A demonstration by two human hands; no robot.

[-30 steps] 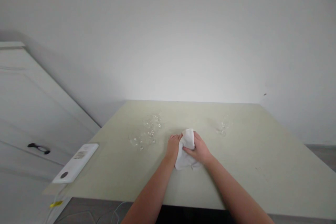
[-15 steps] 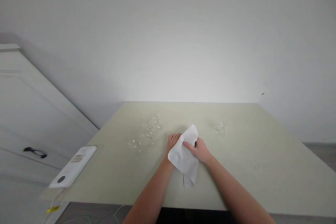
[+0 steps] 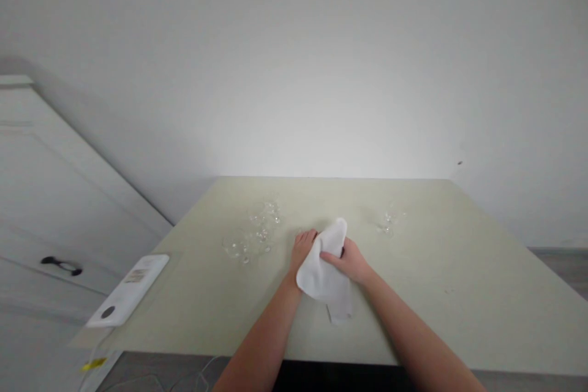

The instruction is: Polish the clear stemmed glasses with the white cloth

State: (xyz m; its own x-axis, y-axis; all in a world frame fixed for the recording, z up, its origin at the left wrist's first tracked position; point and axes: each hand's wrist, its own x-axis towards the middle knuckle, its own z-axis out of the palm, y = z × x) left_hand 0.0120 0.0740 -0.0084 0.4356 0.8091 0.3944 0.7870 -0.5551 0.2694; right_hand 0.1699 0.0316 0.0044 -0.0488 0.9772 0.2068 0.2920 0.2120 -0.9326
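Observation:
A white cloth (image 3: 321,272) hangs in folds between my two hands, above the middle of the tabletop. My right hand (image 3: 354,262) is closed on it, the thumb pressed over its face and the other fingers behind. My left hand (image 3: 302,251) is curled at the cloth's left side; its fingers bend round something the cloth mostly covers, with a faint clear glint near the fingertips. To the left stand several clear stemmed glasses (image 3: 245,245), close together. A further clear glass piece (image 3: 388,222) is on the right, its outline hard to make out.
The pale tabletop (image 3: 441,324) reaches back to a white wall (image 3: 340,73). A white power strip-like box (image 3: 129,291) lies at the left edge, its cable hanging down. A white cabinet (image 3: 59,196) with a dark handle (image 3: 61,266) stands at the left.
The cloth's lower folds have shifted slightly right, and its left edge has turned a little. Both hands stay in nearly the same place; the glasses have not moved.

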